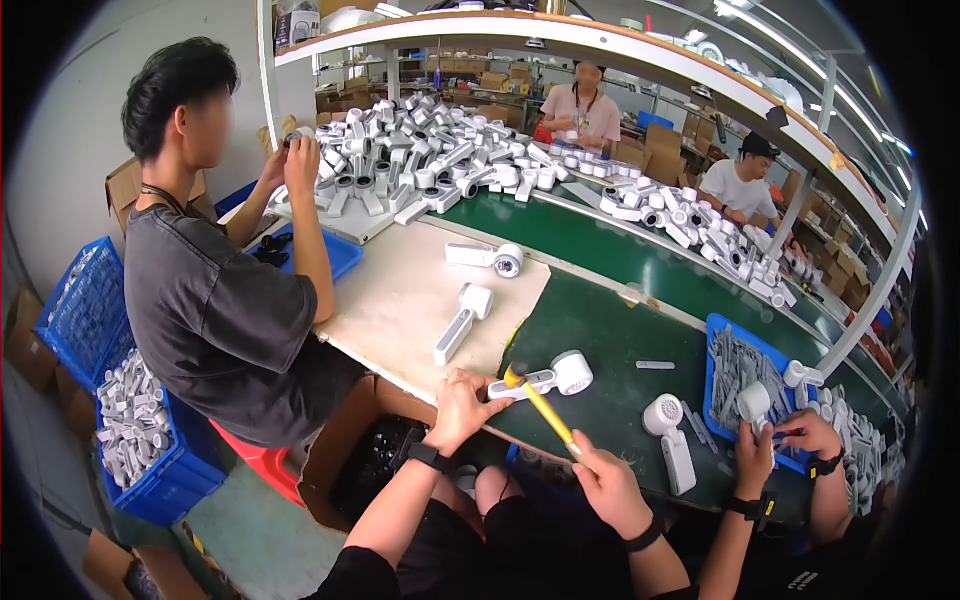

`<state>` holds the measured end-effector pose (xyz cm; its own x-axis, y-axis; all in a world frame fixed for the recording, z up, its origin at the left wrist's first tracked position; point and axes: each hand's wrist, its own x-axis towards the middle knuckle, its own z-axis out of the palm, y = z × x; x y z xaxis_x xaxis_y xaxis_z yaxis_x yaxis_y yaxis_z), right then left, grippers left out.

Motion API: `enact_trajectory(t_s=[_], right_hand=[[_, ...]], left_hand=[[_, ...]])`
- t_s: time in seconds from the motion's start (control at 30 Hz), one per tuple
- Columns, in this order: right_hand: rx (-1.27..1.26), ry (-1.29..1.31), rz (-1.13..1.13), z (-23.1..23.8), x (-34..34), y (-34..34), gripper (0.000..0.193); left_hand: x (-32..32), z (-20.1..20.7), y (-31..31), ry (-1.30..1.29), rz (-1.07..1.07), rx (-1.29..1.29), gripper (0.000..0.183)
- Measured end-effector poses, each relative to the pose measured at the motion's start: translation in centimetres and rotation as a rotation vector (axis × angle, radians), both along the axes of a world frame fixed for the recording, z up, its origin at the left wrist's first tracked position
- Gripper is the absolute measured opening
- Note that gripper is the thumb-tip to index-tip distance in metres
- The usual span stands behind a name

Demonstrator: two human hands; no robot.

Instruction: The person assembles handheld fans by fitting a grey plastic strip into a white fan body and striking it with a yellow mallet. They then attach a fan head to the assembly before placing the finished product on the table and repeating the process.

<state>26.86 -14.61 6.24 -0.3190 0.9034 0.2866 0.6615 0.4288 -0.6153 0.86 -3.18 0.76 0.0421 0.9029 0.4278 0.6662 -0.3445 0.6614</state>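
My left hand [464, 408] is closed on the handle end of a white handheld fan [572, 373] lying at the front edge of the green table. In my right hand [612, 490] is a small hammer [548, 412] with a yellow handle. Its head is over the fan's handle, close to my left fingers; I cannot tell whether it touches. Beyond my left hand, a second fan [463, 325] and a third fan [484, 257] rest on the beige sheet [400, 290]. To the right of the hammer lies another fan [670, 443].
A co-worker [225, 270] sits at the left, hands raised. Another person's hands [785, 445] hold a fan at the right, by a blue tray [722, 335] of grey parts. A large heap of fans [430, 150] covers the far side. A cardboard box [345, 450] stands below the edge.
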Motion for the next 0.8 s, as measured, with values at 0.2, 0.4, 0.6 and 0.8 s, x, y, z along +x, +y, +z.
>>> enact_trajectory(t_s=[0.2,0.4,0.6,0.8], right_hand=[[-0.004,0.143,-0.062,-1.3,1.4,-1.0,0.052],[0.020,0.315,-0.365,-2.5,5.6,-6.1,0.055],[0.109,0.229,-0.638,-2.5,8.8,-11.9,0.051],[0.070,0.058,-0.822,-5.0,10.4,-15.7,0.054]], left_hand=[[-0.8,-0.8,1.3,-0.186,0.005,0.023,0.033],[-3.9,-1.5,4.8,-0.101,0.395,0.033,0.033],[1.3,-0.4,5.8,0.112,0.462,0.239,0.066],[14.5,2.8,-3.4,0.169,-0.183,0.235,0.040]])
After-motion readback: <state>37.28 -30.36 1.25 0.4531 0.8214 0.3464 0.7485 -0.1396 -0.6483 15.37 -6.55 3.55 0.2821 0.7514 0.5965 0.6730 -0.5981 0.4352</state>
